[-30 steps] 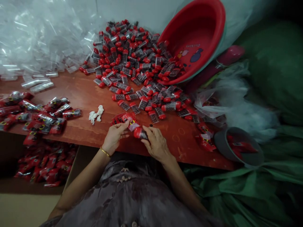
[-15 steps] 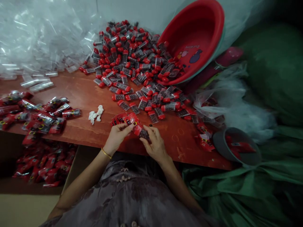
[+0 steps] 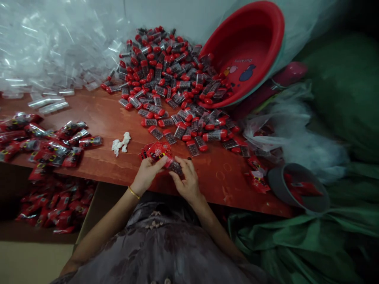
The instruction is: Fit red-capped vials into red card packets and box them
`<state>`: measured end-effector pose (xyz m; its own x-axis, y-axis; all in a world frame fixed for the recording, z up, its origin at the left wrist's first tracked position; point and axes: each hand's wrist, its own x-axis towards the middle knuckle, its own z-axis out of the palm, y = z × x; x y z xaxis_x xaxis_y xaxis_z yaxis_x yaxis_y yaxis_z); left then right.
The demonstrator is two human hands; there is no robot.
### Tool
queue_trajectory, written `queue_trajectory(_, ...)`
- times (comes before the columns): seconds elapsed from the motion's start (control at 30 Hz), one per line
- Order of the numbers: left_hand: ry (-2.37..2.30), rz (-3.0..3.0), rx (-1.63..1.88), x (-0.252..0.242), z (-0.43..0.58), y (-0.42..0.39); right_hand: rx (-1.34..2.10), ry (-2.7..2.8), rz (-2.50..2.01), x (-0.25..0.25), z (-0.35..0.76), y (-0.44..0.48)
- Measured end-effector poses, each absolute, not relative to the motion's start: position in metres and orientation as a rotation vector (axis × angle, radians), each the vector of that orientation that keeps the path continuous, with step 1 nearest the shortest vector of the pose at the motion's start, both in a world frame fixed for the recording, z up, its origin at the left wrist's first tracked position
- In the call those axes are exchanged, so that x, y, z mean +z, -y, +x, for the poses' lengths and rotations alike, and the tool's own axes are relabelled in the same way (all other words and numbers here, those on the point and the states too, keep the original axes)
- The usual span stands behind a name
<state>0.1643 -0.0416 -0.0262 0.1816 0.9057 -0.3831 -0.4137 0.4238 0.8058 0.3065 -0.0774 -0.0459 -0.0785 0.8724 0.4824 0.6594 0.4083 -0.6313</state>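
A small red-and-dark case [image 3: 174, 166] lies between my two hands, just above the table's near edge. The thumb and fingers of my left hand [image 3: 146, 173] pinch its red end. My right hand [image 3: 187, 179] is closed round its dark end, fingers over the top and thumb beneath. Flat red printed cards [image 3: 158, 148] lie on the table just beyond my left fingertips. Past them spreads a big heap of similar red-capped clear cases [image 3: 156, 75] with dark dotted insides. My fingers hide part of the held case.
A red basin [image 3: 251, 47] leans tilted behind the heap. Clear plastic sleeves [image 3: 53, 51] pile up at the back left. Wrapped red packets [image 3: 53, 146] lie at the left, with more in a box [image 3: 85, 213] below. A grey bowl [image 3: 276, 185] stands at the right edge.
My right hand has moved a little left, bringing the case closer in to my left hand. Its fingers now cover more of the dark end. The view has shifted slightly.
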Motion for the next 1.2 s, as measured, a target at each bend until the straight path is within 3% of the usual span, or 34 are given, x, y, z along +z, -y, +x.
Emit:
queue_trajectory(0.2, -0.909, 0.493, 1.073, -0.028, 0.176, 0.039, 0.39, 1.591, -1.341, -0.049, 0.287, 0.073)
queue_trajectory(0.47, -0.92, 0.58, 1.079, -0.031, 0.168, 0.037, 1.157, 1.126, -1.274, -0.052, 0.29, 0.072)
queue_trajectory(0.8, -0.905, 0.513, 1.145, -0.025, 0.166, 0.038, 1.201, 1.032, -1.24, -0.045, 0.273, 0.064)
queue_trajectory(0.93, -0.92, 0.564, 1.106, -0.025, 0.159, 0.037, 1.077, 1.235, -1.272, -0.059, 0.268, 0.056)
queue_trajectory(1.1, -0.967, 0.566, 1.038, -0.028, 0.14, 0.035, 0.415, 1.844, -1.255, -0.063, 0.264, 0.037)
queue_trajectory(1.2, -0.963, 0.552, 1.053, -0.026, 0.126, 0.034, 0.193, 2.078, -1.117, -0.056, 0.262, 0.027)
